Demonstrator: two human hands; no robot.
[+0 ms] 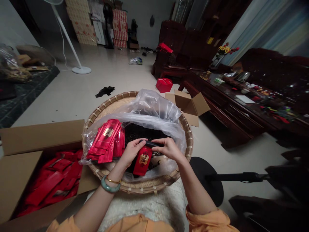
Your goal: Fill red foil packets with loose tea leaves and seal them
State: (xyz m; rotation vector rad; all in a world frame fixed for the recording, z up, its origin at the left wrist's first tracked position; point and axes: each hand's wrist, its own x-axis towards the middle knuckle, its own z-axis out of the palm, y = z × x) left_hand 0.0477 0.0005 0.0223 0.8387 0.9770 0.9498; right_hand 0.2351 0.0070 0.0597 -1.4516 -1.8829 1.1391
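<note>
My left hand (131, 150) pinches the top of a small red packet (143, 161) with gold lettering, which hangs down between my hands. My right hand (167, 148) is closed on a thin black scoop-like tool (148, 143) held across the packet's mouth. Both hands hover over a clear plastic bag (154, 108) holding dark loose tea (142, 132). The bag lies in a round woven bamboo tray (106, 108). A fanned stack of empty red packets (107, 140) rests on the bag just left of my left hand.
A cardboard box (36, 138) with several filled red packets stands at my left. An open small carton (190, 104) and a red box (164, 84) lie beyond the tray. A dark wooden table (231, 109) runs along the right. A fan stand (80, 69) rises far left.
</note>
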